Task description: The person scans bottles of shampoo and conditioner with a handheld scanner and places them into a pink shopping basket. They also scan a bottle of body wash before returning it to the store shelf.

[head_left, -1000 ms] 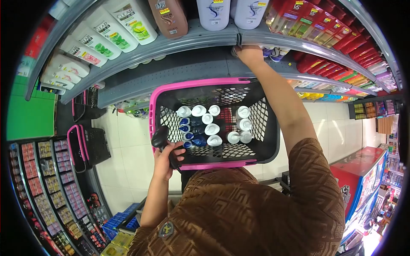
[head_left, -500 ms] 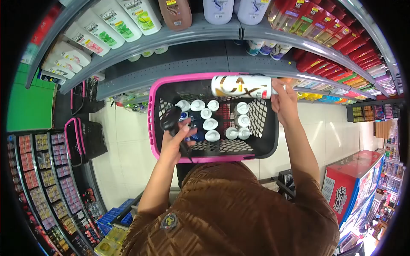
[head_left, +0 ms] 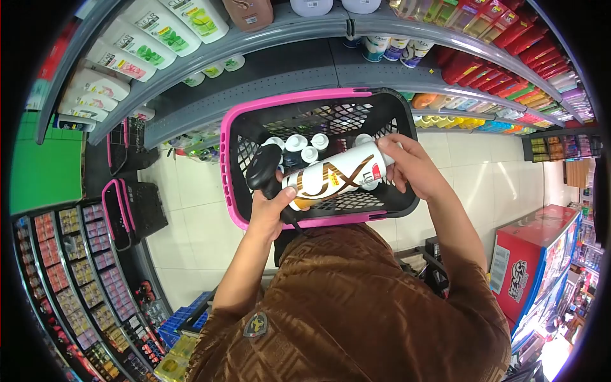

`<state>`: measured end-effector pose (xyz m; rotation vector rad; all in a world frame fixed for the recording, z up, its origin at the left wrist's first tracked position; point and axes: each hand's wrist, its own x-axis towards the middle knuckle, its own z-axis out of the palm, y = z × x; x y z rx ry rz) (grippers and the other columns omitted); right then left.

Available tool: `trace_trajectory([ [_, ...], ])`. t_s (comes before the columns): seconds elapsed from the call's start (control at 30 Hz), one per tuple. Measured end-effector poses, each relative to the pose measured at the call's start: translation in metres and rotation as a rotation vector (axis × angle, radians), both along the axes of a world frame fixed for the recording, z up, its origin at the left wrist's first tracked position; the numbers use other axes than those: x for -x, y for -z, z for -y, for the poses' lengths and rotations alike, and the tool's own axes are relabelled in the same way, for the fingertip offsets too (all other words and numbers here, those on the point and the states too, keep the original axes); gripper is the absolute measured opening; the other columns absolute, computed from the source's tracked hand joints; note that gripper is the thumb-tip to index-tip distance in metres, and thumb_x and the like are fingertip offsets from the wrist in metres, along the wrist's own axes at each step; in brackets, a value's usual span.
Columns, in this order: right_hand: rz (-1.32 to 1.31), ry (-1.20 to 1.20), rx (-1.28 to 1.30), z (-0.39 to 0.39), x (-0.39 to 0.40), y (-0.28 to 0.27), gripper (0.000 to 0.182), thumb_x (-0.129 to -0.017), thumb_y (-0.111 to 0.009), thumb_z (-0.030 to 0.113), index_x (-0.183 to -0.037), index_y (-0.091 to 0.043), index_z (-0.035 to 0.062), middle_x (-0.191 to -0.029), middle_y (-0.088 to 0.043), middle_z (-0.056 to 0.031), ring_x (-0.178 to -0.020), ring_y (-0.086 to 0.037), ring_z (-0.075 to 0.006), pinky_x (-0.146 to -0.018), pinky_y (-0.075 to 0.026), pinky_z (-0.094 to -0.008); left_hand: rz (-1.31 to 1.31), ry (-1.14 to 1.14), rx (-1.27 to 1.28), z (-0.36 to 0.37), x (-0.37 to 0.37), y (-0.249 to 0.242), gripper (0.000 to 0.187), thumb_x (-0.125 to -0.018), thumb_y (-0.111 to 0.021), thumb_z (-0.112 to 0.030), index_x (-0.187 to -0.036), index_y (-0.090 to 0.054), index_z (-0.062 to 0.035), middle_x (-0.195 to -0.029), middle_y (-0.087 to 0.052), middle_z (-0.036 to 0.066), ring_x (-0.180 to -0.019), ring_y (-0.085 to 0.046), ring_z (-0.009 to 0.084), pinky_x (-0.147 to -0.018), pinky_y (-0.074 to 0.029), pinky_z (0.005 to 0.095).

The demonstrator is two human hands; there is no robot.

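A white LUX bottle point(head_left: 336, 177) with big brown lettering lies tilted across the basket, cap end up to the right. My right hand point(head_left: 412, 167) is closed around its cap end. In my left hand point(head_left: 268, 211) is a black handheld barcode scanner point(head_left: 262, 167), and the thumb of that hand presses on the bottle's base. Below them is a black shopping basket with a pink rim point(head_left: 225, 172). Several white-capped bottles point(head_left: 296, 142) stand upright inside it, some hidden behind the LUX bottle.
Grey shelves point(head_left: 286, 39) with shampoo bottles point(head_left: 153, 32) and red packs curve round ahead. More black-and-pink baskets point(head_left: 143, 210) stand on the left. A red freezer point(head_left: 519, 254) is at the right, on the tiled floor.
The LUX bottle has come down and left, from level over the basket's far right to tilted over its middle. My left hand with the scanner now touches the bottle's base.
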<state>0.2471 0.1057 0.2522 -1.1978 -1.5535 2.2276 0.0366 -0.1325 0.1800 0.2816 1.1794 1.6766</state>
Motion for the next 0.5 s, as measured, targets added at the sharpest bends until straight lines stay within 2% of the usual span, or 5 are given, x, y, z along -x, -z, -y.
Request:
trace_trajectory([
  [0.13, 0.093, -0.052, -0.002, -0.015, 0.005, 0.037, 0.037, -0.097, -0.068, 0.039, -0.103, -0.063, 0.0032, -0.062, -0.058, -0.0033, -0.043, -0.051, -0.0074, -0.037, -0.036, -0.022, -0.097, -0.043, 0.032, -0.002, 0.001, 0.007, 0.038, -0.088, -0.076, -0.007, -0.118, -0.051, -0.0036, -0.123, -0.055, 0.007, -0.1, -0.062, 0.0184, -0.079, -0.059, 0.0323],
  [0.27, 0.14, -0.07, -0.369, -0.018, 0.024, 0.066, 0.033, -0.098, -0.067, 0.037, -0.098, -0.06, 0.0051, -0.063, -0.058, -0.0019, -0.042, -0.048, -0.006, -0.038, -0.034, -0.0226, -0.163, -0.14, 0.109, 0.007, 0.01, 0.007, 0.064, -0.092, -0.073, -0.006, -0.148, -0.042, -0.0072, -0.152, -0.04, 0.016, -0.131, -0.05, 0.0282, -0.091, -0.059, 0.0418],
  [0.4, 0.422, -0.152, -1.047, -0.034, 0.051, 0.143, 0.042, -0.087, -0.074, 0.041, -0.099, -0.058, 0.0035, -0.077, -0.07, -0.0183, -0.071, -0.071, -0.0359, -0.064, -0.054, -0.0457, -0.177, -0.201, 0.14, 0.026, 0.021, -0.003, 0.063, -0.094, -0.067, -0.004, -0.15, -0.037, -0.0077, -0.143, -0.05, 0.016, -0.126, -0.057, 0.0324, -0.087, -0.062, 0.0436],
  [0.43, 0.517, -0.193, -0.933, -0.038, 0.061, 0.149, 0.044, -0.087, -0.072, 0.042, -0.104, -0.059, 0.0035, -0.088, -0.072, -0.0235, -0.089, -0.07, -0.0441, -0.079, -0.054, -0.0506, -0.173, -0.206, 0.139, 0.029, 0.024, -0.005, 0.063, -0.094, -0.067, -0.004, -0.15, -0.037, -0.0077, -0.143, -0.05, 0.016, -0.126, -0.057, 0.0324, -0.087, -0.062, 0.0436],
  [0.5, 0.549, -0.201, -0.946, -0.048, 0.073, 0.184, 0.044, -0.087, -0.072, 0.041, -0.106, -0.06, 0.0035, -0.09, -0.072, -0.0238, -0.09, -0.07, -0.0434, -0.08, -0.054, -0.0505, -0.149, -0.246, 0.159, 0.037, 0.03, -0.008, 0.062, -0.094, -0.065, -0.004, -0.149, -0.038, -0.006, -0.14, -0.054, 0.017, -0.122, -0.06, 0.0323, -0.084, -0.063, 0.043],
])
